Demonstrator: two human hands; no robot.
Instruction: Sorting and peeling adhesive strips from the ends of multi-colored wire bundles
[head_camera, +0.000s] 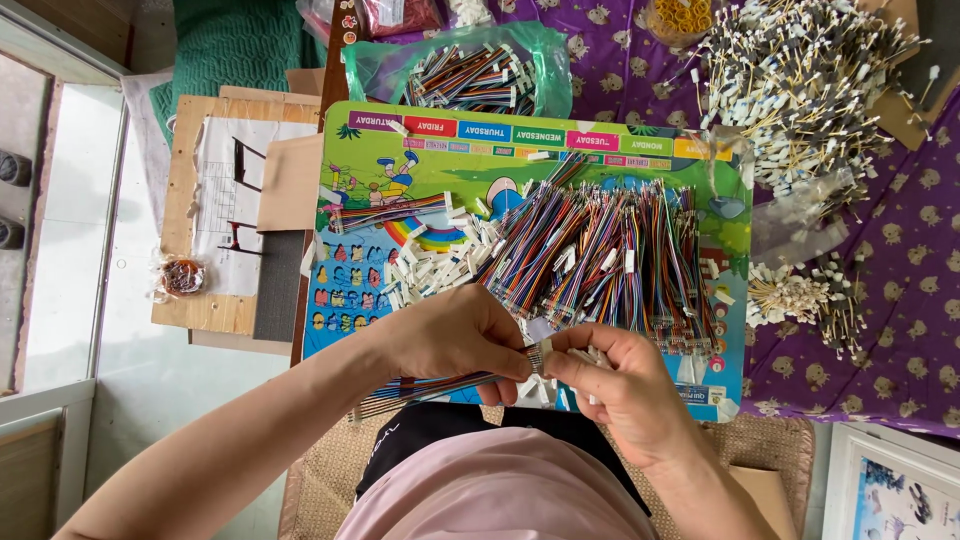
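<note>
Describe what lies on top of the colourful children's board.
On the board lie a big heap of multicoloured ribbon wires, loose white connectors and a smaller wire bundle. The heap hides most of the board's printed picture beneath it.

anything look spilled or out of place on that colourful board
Nothing looks damaged. Small white connectors lie scattered loose across the colourful board beside the heaped multicoloured wires, more strewn than spilled. The left hand and right hand pinch a ribbon of coloured wires between them.
</note>
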